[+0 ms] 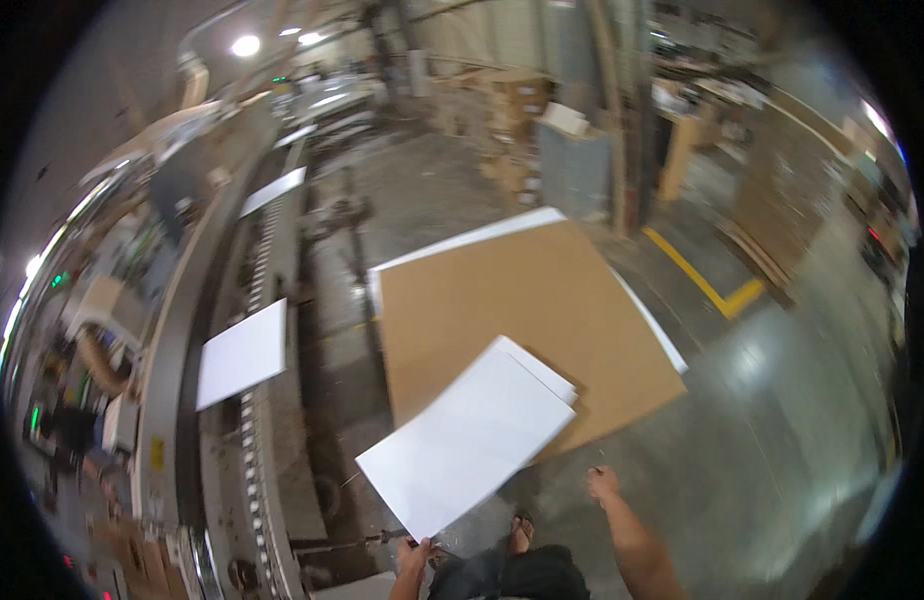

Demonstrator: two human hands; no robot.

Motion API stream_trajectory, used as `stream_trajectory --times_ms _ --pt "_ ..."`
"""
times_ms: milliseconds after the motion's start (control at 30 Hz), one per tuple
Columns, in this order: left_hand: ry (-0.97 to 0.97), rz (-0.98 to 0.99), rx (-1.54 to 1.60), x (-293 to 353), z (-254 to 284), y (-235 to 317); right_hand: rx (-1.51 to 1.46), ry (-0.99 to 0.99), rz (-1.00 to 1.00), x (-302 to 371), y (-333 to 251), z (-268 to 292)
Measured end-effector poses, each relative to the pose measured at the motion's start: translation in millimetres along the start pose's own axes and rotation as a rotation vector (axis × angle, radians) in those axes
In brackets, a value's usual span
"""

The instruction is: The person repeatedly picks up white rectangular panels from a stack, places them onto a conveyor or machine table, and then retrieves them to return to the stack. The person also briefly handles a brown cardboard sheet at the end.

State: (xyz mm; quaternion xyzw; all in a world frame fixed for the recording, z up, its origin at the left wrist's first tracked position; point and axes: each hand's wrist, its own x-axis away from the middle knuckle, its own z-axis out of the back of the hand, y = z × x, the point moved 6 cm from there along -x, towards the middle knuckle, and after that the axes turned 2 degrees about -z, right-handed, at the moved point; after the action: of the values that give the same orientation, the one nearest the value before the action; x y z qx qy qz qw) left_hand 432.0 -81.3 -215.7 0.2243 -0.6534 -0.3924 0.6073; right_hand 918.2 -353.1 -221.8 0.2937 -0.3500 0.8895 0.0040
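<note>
"Panel [462, 445], the white one: which way does it lie?"

"Ahead of the left hand [412, 555], the nearer one, which pinches its near corner. Its long axis slants away rightward, far end over the brown board [482, 285]."

"And the right hand [602, 484]?"

"Off to the panel's right, apart from it, fingers curled; I can't tell whether it grips anything."
</note>
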Motion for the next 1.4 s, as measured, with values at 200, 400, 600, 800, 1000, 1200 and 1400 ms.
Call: stream_trajectory --times_ms 200,400,600,800,1000,1200,1400 --pt "0.234 -0.097 -0.064 104 109 54 0.564 0.389 0.303 -44 -90 -92" --pt "0.474 -0.168 -0.092 184 225 36 0.197 -0.301 0.313 -10 -55 -216" --pt "0.755 -0.351 0.005 256 309 40 0.02 -0.356 0.275 127 -22 -290" --pt "1.107 -0.351 0.458 314 427 -29 -0.059 -0.494 0.316 279 -37 -308" --pt "1.383 -0.243 0.172 288 493 -103 -0.127 -0.724 0.335 471 -75 -310" --pt "1.208 -0.154 0.482 253 501 -62 0.142 -0.909 0.568 553 -70 -343" --pt "1.244 -0.196 0.636 237 509 -36 0.211 -1.125 0.452 650 -106 -343"
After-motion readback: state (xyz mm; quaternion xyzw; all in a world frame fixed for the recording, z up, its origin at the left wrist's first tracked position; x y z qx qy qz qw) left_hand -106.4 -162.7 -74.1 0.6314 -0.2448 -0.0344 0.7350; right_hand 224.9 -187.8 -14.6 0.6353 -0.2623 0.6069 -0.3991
